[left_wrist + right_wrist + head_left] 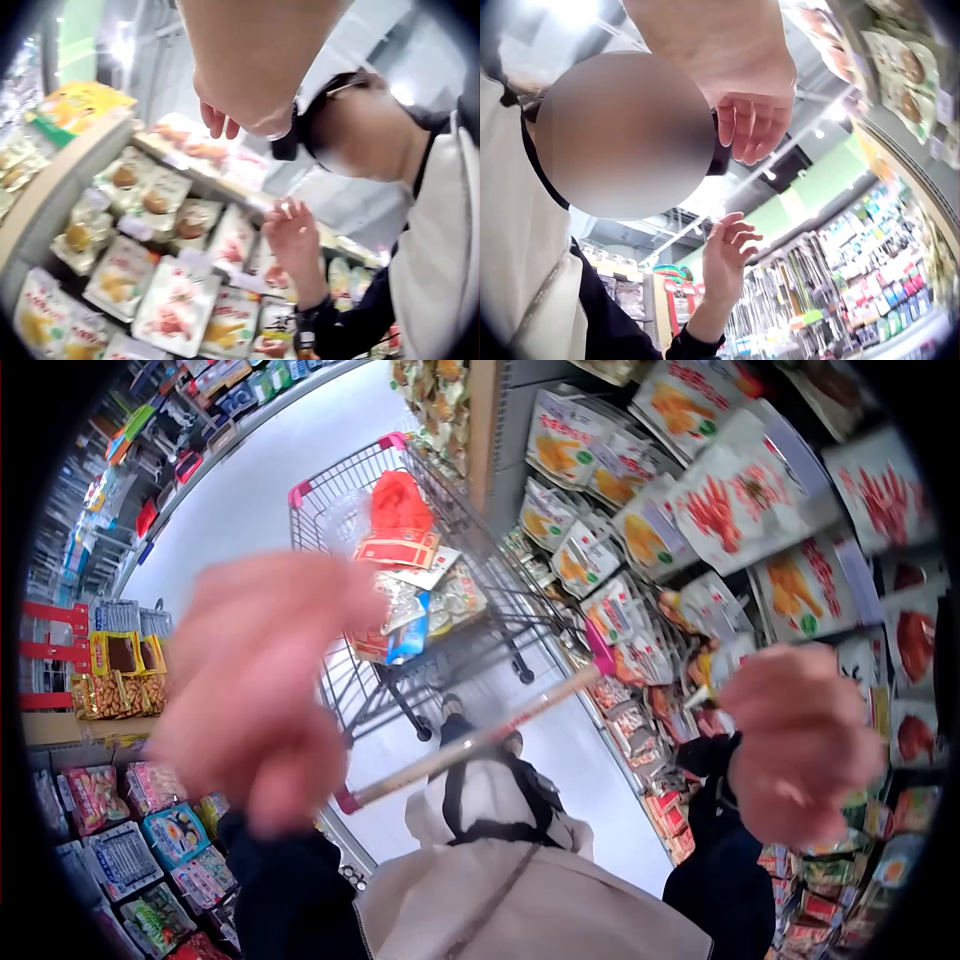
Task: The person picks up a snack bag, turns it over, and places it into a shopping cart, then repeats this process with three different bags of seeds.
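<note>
left hand: we see our left hand [262, 680] up in the air, with its fingers loose and a bit bent. it has hold of nothing.
right hand: our right hand [803, 745] is up too, on the other side. its fingers are loose and bent, and it has hold of nothing.
cart: the cart [345, 472] is on the floor [235, 455] in front of us. its handle [480, 740] is between our hands in the head view, and we are not gripping it.
in the cart: we see a red bag [400, 505] and a blue pack [408, 632], with more packs around them.
right side: white food packs [740, 495] fill the shelves, with pictures of food on them. our right hand looks near them.
left side: there are nut packs [118, 696] and lots of small bright packs [180, 834].
clothes: we have a light coat [530, 905] and dark sleeves [290, 890].
blur: our hands look fuzzy from above.
</note>
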Demonstrator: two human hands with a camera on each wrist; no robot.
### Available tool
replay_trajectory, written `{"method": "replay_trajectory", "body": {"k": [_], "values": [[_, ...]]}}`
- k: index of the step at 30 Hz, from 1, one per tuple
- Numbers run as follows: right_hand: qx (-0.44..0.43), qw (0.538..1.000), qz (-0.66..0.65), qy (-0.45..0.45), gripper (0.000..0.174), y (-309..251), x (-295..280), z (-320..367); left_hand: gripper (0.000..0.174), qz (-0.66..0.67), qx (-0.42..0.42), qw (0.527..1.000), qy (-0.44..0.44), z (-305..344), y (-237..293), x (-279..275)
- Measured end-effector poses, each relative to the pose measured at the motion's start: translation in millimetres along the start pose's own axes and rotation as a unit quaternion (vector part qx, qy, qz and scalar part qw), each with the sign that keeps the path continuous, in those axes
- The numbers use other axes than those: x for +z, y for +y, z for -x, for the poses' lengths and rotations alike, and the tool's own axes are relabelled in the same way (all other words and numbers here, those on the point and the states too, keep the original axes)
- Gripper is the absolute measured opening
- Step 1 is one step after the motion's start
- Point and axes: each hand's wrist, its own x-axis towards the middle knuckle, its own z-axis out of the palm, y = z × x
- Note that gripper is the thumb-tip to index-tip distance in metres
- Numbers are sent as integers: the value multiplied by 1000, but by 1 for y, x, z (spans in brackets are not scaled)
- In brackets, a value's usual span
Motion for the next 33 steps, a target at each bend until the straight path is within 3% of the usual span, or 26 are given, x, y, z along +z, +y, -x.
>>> {"method": "replay_trajectory", "body": {"k": [1,3,4,6,7,9,12,23,33], "values": [[-39,998,-3,38,42,-21,-9,8,30,15,59,998,-27,-14,25,-12],[-66,994,82,-10,39,-70,-49,21,30,51,154,985,-62,-37,69,-26],[-125,982,108,89,36,-83,-52,30,30,64,184,978,-68,-46,86,-26],[-209,911,180,306,38,-109,-48,38,30,86,224,968,-72,-61,114,-21],[-200,943,154,218,39,-123,-64,50,30,94,238,964,-72,-66,127,-19],[-210,955,174,115,38,-140,-79,62,30,105,256,959,-67,-74,150,-14],[-228,949,207,65,36,-155,-85,73,30,119,267,954,-60,-80,177,-7],[-268,929,253,32,30,-185,-96,95,31,135,263,955,-15,-77,211,4],[-259,932,253,23,25,-193,-93,92,32,164,194,967,20,-68,224,-18]]}}
